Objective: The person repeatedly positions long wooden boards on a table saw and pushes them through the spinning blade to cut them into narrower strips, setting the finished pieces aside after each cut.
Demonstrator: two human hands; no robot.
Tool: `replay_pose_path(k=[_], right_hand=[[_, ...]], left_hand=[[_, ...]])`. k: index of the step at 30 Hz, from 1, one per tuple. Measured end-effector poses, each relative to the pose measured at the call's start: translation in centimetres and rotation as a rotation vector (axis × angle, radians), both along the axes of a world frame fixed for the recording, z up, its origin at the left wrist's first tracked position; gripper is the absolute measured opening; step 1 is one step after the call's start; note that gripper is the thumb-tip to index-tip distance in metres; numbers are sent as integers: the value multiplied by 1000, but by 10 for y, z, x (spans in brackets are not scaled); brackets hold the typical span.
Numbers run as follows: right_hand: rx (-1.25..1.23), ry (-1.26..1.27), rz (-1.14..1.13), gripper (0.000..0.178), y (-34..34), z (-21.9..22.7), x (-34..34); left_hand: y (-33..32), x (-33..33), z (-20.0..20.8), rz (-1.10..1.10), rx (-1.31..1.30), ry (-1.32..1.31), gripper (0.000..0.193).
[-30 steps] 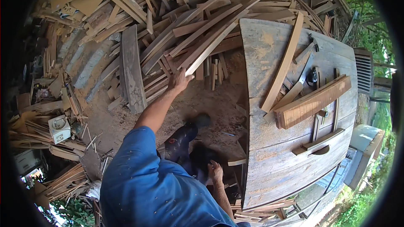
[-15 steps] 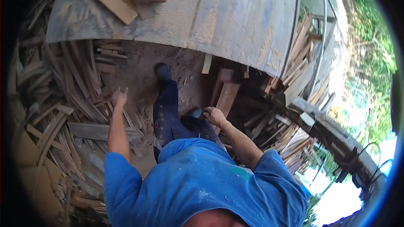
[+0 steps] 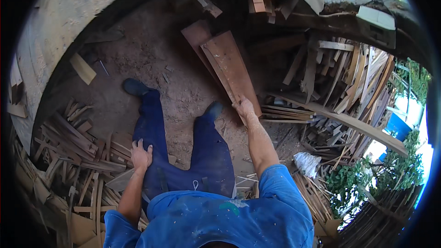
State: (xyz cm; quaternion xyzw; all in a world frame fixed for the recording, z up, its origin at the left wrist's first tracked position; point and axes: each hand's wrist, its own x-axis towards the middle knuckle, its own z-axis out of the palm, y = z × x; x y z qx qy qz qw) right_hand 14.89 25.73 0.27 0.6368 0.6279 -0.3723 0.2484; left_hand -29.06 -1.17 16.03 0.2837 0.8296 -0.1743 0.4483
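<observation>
A wide reddish-brown wooden board leans lengthwise away from me, with a second, darker board showing along its left side. My right hand grips the left edge of the wide board close to its near end, fingers bent over that edge. Sawdust coats the right forearm. My left hand lies on my left thigh with its fingers spread, holding nothing.
A dusty wooden worktop curves across the upper left. Offcuts are heaped at the left, and stacked wood strips fill the right. A long plank juts out there. A crumpled white bag lies near the right elbow.
I have turned to the right and the worktop has swung to the upper left. My right hand has taken hold of the board; my left hand has come down onto my thigh.
</observation>
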Motion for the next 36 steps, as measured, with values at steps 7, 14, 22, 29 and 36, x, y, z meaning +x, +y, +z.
replay_pose_path(k=[7,14,22,29,36], right_hand=[[74,-57,-137,114,75,-128,96],[30,92,-240,110,83,-184,124],[249,146,74,63,22,-99,89],[380,197,-38,51,-61,-55,59],[57,459,-123,58,-19,130,43]], left_hand=[[3,51,-12,-85,1,131,50],[0,78,-26,-165,36,187,47],[-7,103,-15,-128,-58,230,48],[15,105,-9,-220,54,193,52],[63,156,-36,232,457,-419,63]])
